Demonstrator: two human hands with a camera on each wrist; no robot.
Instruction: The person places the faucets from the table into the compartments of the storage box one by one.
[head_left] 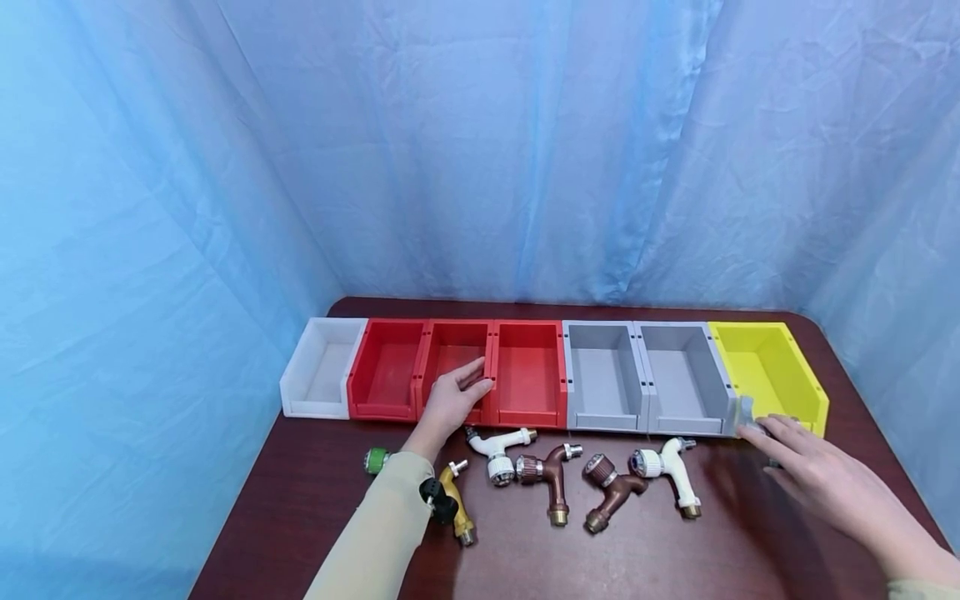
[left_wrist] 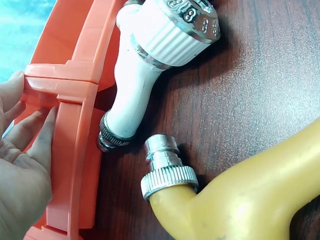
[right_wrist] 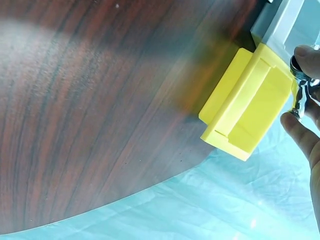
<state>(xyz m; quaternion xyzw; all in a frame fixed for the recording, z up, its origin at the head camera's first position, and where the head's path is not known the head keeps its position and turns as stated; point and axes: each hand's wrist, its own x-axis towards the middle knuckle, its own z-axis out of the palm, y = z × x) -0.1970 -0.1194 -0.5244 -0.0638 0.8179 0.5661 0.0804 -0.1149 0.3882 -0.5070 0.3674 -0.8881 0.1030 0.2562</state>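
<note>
My left hand (head_left: pixel 447 406) reaches over the front of the middle red bin (head_left: pixel 459 335), its fingers extended inside and their tips at the wall shared with the right-hand red bin (head_left: pixel 527 367). My right hand (head_left: pixel 810 467) pinches a shiny chrome tap (right_wrist: pixel 301 92) between thumb and fingers, by the front corner of the yellow bin (head_left: pixel 772 362); the fingers hide much of it. Below the left hand lie a white tap (head_left: pixel 495 446) and a yellow tap (head_left: pixel 459 500), the latter partly covered by the left sleeve.
The row of bins also has a white bin (head_left: pixel 318 410), another red bin (head_left: pixel 382 410) and two grey bins (head_left: pixel 603 375). Two brown taps (head_left: pixel 553 483), another white tap (head_left: pixel 678 475) and a green knob (head_left: pixel 377 460) lie before them on the dark wooden table (head_left: pixel 525 558). Blue curtains (head_left: pixel 480 150) surround it.
</note>
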